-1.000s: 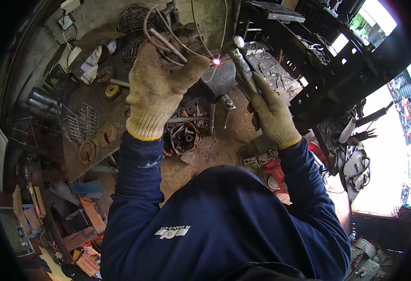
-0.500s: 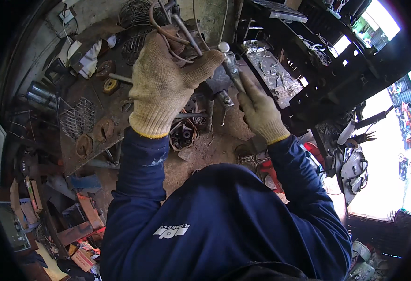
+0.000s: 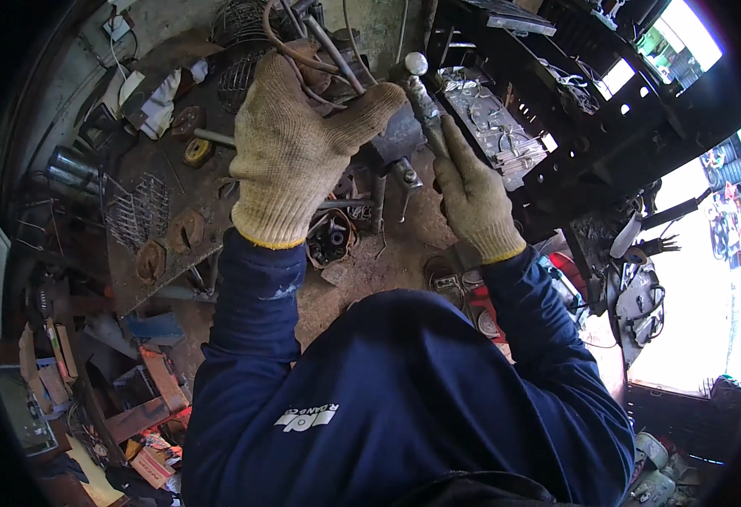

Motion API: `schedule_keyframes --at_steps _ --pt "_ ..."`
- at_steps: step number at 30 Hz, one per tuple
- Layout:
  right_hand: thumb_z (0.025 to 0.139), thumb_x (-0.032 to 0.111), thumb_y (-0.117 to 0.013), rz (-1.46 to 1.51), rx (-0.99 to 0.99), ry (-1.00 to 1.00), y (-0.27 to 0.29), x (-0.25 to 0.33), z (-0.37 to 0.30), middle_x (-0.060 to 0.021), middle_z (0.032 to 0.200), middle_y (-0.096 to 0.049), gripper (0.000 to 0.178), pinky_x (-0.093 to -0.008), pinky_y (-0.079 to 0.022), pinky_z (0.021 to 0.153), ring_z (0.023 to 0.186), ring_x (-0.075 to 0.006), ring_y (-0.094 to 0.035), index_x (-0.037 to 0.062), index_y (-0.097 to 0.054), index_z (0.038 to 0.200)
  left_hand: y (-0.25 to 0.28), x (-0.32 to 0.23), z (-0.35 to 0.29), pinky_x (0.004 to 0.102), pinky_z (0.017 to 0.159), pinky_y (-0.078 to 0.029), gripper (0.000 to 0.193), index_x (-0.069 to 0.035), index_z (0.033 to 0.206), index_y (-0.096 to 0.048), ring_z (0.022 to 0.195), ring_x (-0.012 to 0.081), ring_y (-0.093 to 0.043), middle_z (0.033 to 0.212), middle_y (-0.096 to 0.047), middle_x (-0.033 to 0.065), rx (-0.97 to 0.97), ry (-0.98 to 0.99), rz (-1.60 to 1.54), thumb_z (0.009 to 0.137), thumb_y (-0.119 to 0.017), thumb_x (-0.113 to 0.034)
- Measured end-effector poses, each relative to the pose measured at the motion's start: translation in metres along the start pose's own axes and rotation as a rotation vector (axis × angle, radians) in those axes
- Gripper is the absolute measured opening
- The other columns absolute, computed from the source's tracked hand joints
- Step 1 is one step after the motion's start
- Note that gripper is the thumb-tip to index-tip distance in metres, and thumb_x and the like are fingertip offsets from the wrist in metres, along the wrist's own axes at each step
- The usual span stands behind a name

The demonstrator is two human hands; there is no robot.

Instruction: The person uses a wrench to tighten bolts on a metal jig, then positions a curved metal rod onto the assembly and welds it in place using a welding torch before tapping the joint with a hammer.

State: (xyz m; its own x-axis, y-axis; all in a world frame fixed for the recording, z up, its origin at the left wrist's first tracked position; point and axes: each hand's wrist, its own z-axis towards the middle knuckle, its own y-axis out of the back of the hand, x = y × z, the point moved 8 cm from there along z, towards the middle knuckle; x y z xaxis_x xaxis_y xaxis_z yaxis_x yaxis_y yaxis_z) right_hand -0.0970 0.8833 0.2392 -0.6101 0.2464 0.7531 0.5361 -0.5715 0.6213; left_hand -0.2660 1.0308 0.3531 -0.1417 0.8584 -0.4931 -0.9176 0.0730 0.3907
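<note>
My right hand (image 3: pixel 474 196), in a knitted work glove, is closed around the handle of a ball-peen hammer (image 3: pixel 424 101), its rounded end tipped up and away from me. My left hand (image 3: pixel 290 148), gloved too, reaches forward with its thumb stretched to the right. Bent metal rods (image 3: pixel 334 55) lie in the crook between that thumb and the fingers, which are mostly hidden behind the hand. Just past the thumb is the dark metal body of a bench vise (image 3: pixel 398 135), with its screw end (image 3: pixel 408 175) below. The hammer is beside it, on the right.
A workbench (image 3: pixel 138 283) on the left bears wire racks (image 3: pixel 140 211), a yellow tape measure (image 3: pixel 198 152) and rusty metal pieces (image 3: pixel 187 232). To the right stands a dark perforated metal frame (image 3: pixel 556 182) near a tray of small parts (image 3: pixel 493 118). A container of metal parts (image 3: pixel 331 241) sits below my left hand.
The hammer's rounded end has moved up and slightly right, uncovering more of the vise. My right hand has shifted slightly with it. My left hand and the rods have moved up a little.
</note>
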Motion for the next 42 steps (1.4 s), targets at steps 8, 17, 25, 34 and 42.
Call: schedule_keyframes --at_steps 8,17,25,34,42 --pt "0.103 0.034 -0.057 0.055 -0.007 -0.118 0.003 -0.010 -0.002 -0.0288 0.129 -0.064 0.060 -0.0430 -0.048 0.104 0.124 -0.0438 -0.061 0.0129 -0.040 0.156 -0.001 -0.005 -0.004 0.0354 0.068 -0.058 0.071 -0.002 0.105 -0.062 0.076 0.0219 -0.069 0.092 -0.067 0.0089 0.036 -0.006 0.028 0.074 -0.087 -0.061" --pt "0.103 0.036 -0.055 0.002 -0.020 -0.049 0.006 -0.002 -0.004 -0.0308 0.121 -0.066 0.058 -0.0459 -0.051 0.097 0.115 -0.0462 -0.064 0.0155 -0.042 0.156 0.001 -0.006 -0.007 0.0357 0.067 -0.058 0.069 -0.003 0.103 -0.063 0.076 0.0227 -0.069 0.089 -0.067 0.0088 0.031 -0.002 0.079 0.073 -0.088 -0.060" --pt "0.103 0.032 -0.057 0.026 0.018 -0.036 0.000 -0.011 0.001 -0.0295 0.118 -0.068 0.057 -0.0465 -0.052 0.095 0.114 -0.0443 -0.066 0.0164 -0.042 0.156 -0.002 -0.006 -0.008 0.0346 0.067 -0.058 0.070 -0.001 0.103 -0.062 0.074 0.0205 -0.069 0.088 -0.067 0.0082 0.026 -0.009 0.048 0.074 -0.088 -0.059" --pt "0.103 0.036 -0.056 0.028 0.002 -0.101 0.003 -0.020 -0.001 -0.0296 0.124 -0.066 0.059 -0.0460 -0.051 0.098 0.119 -0.0450 -0.063 0.0154 -0.041 0.156 -0.004 -0.006 -0.009 0.0325 0.066 -0.058 0.072 0.001 0.110 -0.061 0.076 0.0190 -0.070 0.088 -0.067 0.0085 0.034 -0.027 0.015 0.073 -0.091 -0.052" --pt "0.103 0.035 -0.055 0.045 0.009 -0.039 -0.008 -0.026 0.004 -0.0302 0.122 -0.067 0.058 -0.0446 -0.051 0.099 0.119 -0.0438 -0.064 0.0147 -0.042 0.156 -0.006 -0.003 -0.010 0.0316 0.066 -0.058 0.065 -0.001 0.109 -0.062 0.077 0.0185 -0.069 0.090 -0.067 0.0082 0.032 -0.039 0.037 0.076 -0.090 -0.049"
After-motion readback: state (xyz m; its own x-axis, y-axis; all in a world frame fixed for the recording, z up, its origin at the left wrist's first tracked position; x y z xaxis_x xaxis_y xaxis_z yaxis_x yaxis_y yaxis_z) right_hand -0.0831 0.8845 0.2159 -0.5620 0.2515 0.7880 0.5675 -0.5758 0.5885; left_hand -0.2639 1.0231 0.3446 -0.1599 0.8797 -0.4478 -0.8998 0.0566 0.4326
